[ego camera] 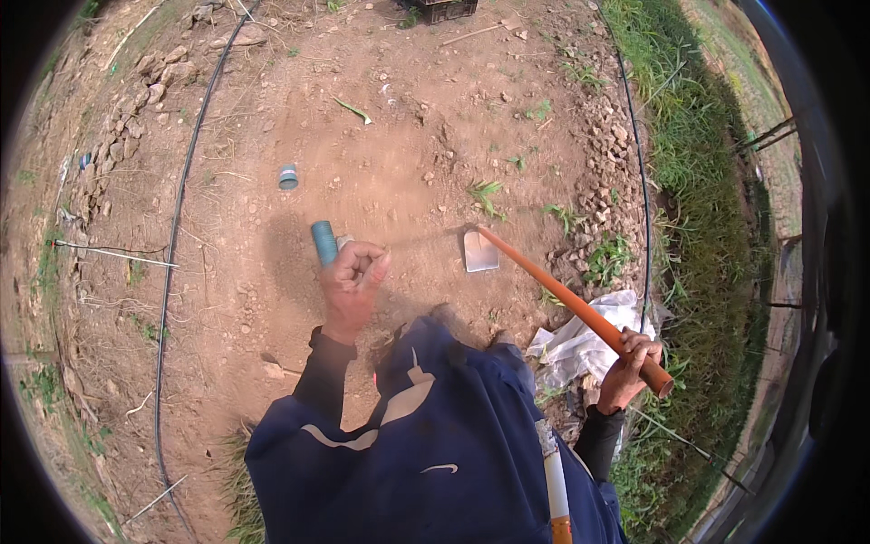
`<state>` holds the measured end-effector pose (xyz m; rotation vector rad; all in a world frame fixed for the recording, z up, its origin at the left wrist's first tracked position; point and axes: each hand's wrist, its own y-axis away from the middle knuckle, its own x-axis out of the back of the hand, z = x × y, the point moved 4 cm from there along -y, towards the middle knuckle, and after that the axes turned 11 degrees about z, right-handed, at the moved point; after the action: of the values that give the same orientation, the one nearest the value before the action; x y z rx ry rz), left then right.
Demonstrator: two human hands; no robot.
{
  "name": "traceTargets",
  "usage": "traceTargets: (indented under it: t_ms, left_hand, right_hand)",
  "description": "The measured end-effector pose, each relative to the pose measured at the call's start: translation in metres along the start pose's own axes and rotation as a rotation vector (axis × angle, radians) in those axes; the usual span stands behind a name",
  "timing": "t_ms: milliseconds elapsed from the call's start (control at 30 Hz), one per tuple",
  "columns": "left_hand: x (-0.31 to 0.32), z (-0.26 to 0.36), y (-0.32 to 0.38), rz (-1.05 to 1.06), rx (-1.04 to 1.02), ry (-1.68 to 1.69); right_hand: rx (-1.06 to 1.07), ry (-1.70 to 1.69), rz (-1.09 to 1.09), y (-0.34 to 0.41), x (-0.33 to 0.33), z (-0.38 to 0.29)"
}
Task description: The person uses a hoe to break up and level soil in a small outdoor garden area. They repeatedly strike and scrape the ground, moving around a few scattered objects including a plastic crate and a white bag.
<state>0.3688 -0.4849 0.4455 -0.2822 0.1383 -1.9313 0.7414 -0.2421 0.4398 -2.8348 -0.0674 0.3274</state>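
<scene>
My right hand (629,371) is wrapped around the orange handle (564,292) of a hoe, near its open tube end. The handle slants down and away to the left, to a flat metal hoe blade (481,251) at the soil. My left hand (351,289) hovers in front of me with the fingers curled in and the thumb against them; nothing shows inside it. Just beyond it is a ribbed green tube (323,239), its near end partly covered by the hand. Whether they touch is unclear. A shorter green tube piece (288,177) lies farther off.
Black hoses (178,197) run along both sides of the dirt strip (380,170). Crumpled clear plastic sheeting (578,347) lies beside my right arm, near stones and thick grass (700,224). At the far end are a dark crate (445,9) and a long-handled tool (479,31). A lit cigarette (556,476) juts into view.
</scene>
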Motion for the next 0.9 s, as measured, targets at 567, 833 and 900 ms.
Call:
traceTargets:
  t_ms: [567, 833, 900]
  left_hand:
    - [-0.13, 0.294, 0.13, 0.104, -1.101, 0.554]
    - [-0.138, 0.258, 0.147, -0.091, -0.903, 0.517]
    - [-0.149, 0.226, 0.144, -0.283, -0.696, 0.438]
  right_hand:
    - [-0.086, -0.069, -0.08, -0.079, 0.078, 0.022]
    - [-0.063, -0.098, -0.145, -0.078, 0.095, 0.029]
    - [-0.069, -0.082, -0.124, -0.082, 0.098, 0.029]
